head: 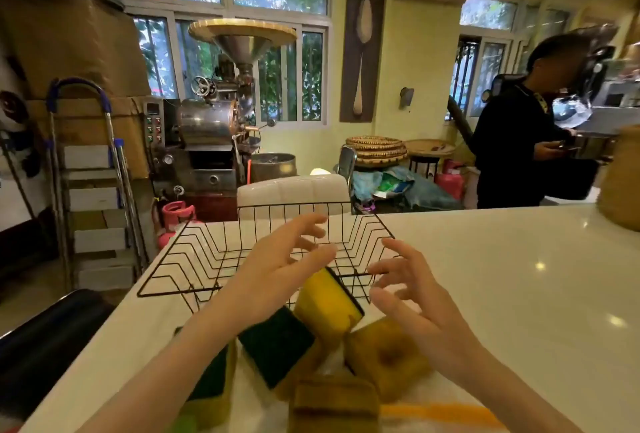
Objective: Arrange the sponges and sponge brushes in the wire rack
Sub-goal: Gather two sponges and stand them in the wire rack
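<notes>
Head view: both hands, left hand (277,269) and right hand (412,297), are spread wide with nothing held. A yellow sponge (329,301) is propped between the fingers, leaned on the wire rack (194,259), probably just being lined up; more sponges (277,346) are piled below the palms.

Black wire rack (214,256) on a glossy white counter (502,276). A bright yellow sponge (325,304) with a thin black edge leans at the rack's front. Beside it, a sponge with a dark green scouring face (277,346) and 2 dull golden-brown sponges (384,360). Behind, pale yellow walls (415,68) and a pink gas cylinder (176,214).
</notes>
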Demonstrator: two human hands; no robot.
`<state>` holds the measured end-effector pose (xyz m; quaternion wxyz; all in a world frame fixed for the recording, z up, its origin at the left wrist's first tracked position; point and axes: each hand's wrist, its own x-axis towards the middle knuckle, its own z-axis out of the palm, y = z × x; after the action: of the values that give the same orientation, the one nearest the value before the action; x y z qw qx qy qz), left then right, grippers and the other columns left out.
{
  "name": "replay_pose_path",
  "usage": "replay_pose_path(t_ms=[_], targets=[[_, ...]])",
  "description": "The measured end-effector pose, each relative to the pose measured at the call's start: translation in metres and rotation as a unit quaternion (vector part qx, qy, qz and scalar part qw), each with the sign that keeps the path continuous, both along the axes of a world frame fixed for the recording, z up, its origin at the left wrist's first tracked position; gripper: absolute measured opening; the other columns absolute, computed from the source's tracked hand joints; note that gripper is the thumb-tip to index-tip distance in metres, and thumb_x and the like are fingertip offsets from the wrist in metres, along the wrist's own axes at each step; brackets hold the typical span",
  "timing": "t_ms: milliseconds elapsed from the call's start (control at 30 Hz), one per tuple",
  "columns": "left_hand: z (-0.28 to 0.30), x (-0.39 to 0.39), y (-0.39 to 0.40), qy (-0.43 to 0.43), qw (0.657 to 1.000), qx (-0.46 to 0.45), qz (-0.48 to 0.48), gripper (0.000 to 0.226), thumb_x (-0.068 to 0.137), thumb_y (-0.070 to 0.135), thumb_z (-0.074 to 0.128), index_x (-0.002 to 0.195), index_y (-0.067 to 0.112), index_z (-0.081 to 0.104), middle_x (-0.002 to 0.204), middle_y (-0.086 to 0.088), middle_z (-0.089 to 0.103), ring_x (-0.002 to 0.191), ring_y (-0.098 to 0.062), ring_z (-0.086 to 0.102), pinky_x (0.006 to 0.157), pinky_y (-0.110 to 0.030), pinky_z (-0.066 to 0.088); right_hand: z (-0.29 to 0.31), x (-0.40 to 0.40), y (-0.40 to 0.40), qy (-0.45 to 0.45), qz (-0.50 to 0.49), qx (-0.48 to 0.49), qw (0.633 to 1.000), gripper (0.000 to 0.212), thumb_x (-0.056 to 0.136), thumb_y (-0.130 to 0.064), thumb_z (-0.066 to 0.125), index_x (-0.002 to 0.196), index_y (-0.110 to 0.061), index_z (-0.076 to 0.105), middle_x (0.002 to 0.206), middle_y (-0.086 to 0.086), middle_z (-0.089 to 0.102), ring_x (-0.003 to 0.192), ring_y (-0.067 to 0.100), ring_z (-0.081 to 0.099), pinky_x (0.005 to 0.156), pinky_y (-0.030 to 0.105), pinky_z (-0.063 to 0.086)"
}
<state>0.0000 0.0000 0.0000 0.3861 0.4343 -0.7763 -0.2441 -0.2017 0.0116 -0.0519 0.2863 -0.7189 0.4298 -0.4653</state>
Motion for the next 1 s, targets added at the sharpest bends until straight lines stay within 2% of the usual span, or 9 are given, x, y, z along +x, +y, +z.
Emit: replay_pose_path(t_ms=[100, 167, 267, 433, 567, 700, 833, 900, 1000], targets=[[-0.018, -0.009, 0.002, -0.12, 0.993, -0.009, -0.005, 0.068, 0.06, 0.072, 0.044, 0.123, 0.052, 0.031, 0.136, 0.019, 0.037, 0.122, 0.0, 0.036, 0.102, -0.031, 0.036, -0.021, -0.009, 0.007, 0.092, -0.032, -0.006, 0.995, 0.061, 0.066, -0.07, 0.05, 0.121, -0.055, 0.028, 0.116, -0.027, 0.05, 0.111, -0.003, 0.046, 0.089, 0.017, 0.041], [-0.03, -0.014, 0.002, -0.188, 0.982, -0.026, -0.01, 0.074, 0.059, 0.074, 0.048, 0.126, 0.052, 0.027, 0.142, 0.018, 0.027, 0.128, -0.003, 0.026, 0.106, -0.033, 0.031, -0.033, -0.015, 0.012, 0.164, -0.051, -0.014, 0.985, 0.061, 0.064, -0.069, 0.048, 0.119, -0.055, 0.026, 0.122, -0.026, 0.042, 0.115, -0.005, 0.039, 0.096, 0.017, 0.036], [-0.038, -0.02, 0.002, -0.245, 0.968, -0.062, 0.0, 0.072, 0.062, 0.07, 0.051, 0.127, 0.049, 0.03, 0.145, 0.016, 0.02, 0.132, -0.006, 0.021, 0.106, -0.033, 0.03, -0.039, -0.019, 0.015, 0.253, -0.074, -0.029, 0.964, 0.071, 0.064, -0.069, 0.046, 0.128, -0.042, 0.029, 0.121, -0.023, 0.034, 0.115, -0.003, 0.03, 0.101, 0.019, 0.03], [-0.041, -0.02, 0.004, -0.311, 0.947, -0.078, 0.001, 0.069, 0.07, 0.056, 0.06, 0.13, 0.044, 0.029, 0.149, 0.013, 0.012, 0.135, -0.01, 0.015, 0.106, -0.033, 0.032, -0.045, -0.02, 0.012, 0.286, -0.068, -0.007, 0.956, 0.081, 0.062, -0.078, 0.039, 0.128, -0.032, 0.041, 0.135, -0.011, 0.036, 0.124, 0.003, 0.024, 0.106, 0.024, 0.028], [-0.037, -0.017, 0.004, -0.345, 0.936, -0.072, -0.019, 0.07, 0.073, 0.044, 0.063, 0.132, 0.043, 0.024, 0.15, 0.012, 0.01, 0.136, -0.011, 0.015, 0.103, -0.031, 0.036, -0.046, -0.026, 0.011, 0.289, -0.015, 0.019, 0.957, 0.069, 0.067, -0.064, 0.039, 0.129, -0.035, 0.04, 0.143, -0.01, 0.03, 0.129, 0.001, 0.016, 0.106, 0.023, 0.026], [-0.034, -0.015, 0.005, -0.376, 0.924, -0.065, -0.032, 0.069, 0.078, 0.033, 0.059, 0.134, 0.043, 0.02, 0.151, 0.011, 0.006, 0.137, -0.011, 0.012, 0.106, -0.031, 0.034, -0.043, -0.037, 0.008, 0.281, 0.063, 0.065, 0.955, 0.075, 0.06, -0.05, 0.043, 0.134, -0.039, 0.033, 0.151, -0.017, 0.017, 0.137, 0.0, 0.005, 0.11, 0.026, 0.018], [-0.03, -0.014, 0.005, -0.376, 0.923, -0.066, -0.041, 0.065, 0.079, 0.026, 0.059, 0.131, 0.045, 0.026, 0.146, 0.013, 0.015, 0.133, -0.011, 0.021, 0.104, -0.029, 0.034, -0.043, -0.041, 0.006, 0.298, 0.033, 0.036, 0.953, 0.071, 0.062, -0.035, 0.053, 0.131, -0.036, 0.039, 0.142, -0.014, 0.033, 0.13, 0.001, 0.016, 0.109, 0.024, 0.023], [-0.029, -0.012, 0.005, -0.367, 0.927, -0.068, -0.042, 0.062, 0.078, 0.026, 0.061, 0.129, 0.046, 0.032, 0.139, 0.014, 0.024, 0.127, -0.01, 0.029, 0.102, -0.028, 0.034, -0.043, -0.039, 0.006, 0.302, 0.007, 0.001, 0.953, 0.066, 0.063, -0.04, 0.049, 0.128, -0.033, 0.043, 0.131, -0.015, 0.039, 0.123, -0.002, 0.022, 0.104, 0.018, 0.025], [-0.027, -0.008, 0.003, -0.357, 0.931, -0.075, -0.028, 0.061, 0.077, 0.028, 0.062, 0.128, 0.045, 0.034, 0.135, 0.012, 0.031, 0.121, -0.011, 0.035, 0.099, -0.027, 0.034, -0.043, -0.04, 0.008, 0.241, -0.017, 0.019, 0.97, 0.055, 0.063, -0.046, 0.039, 0.116, -0.038, 0.049, 0.115, -0.019, 0.047, 0.109, -0.002, 0.04, 0.09, 0.011, 0.033]])
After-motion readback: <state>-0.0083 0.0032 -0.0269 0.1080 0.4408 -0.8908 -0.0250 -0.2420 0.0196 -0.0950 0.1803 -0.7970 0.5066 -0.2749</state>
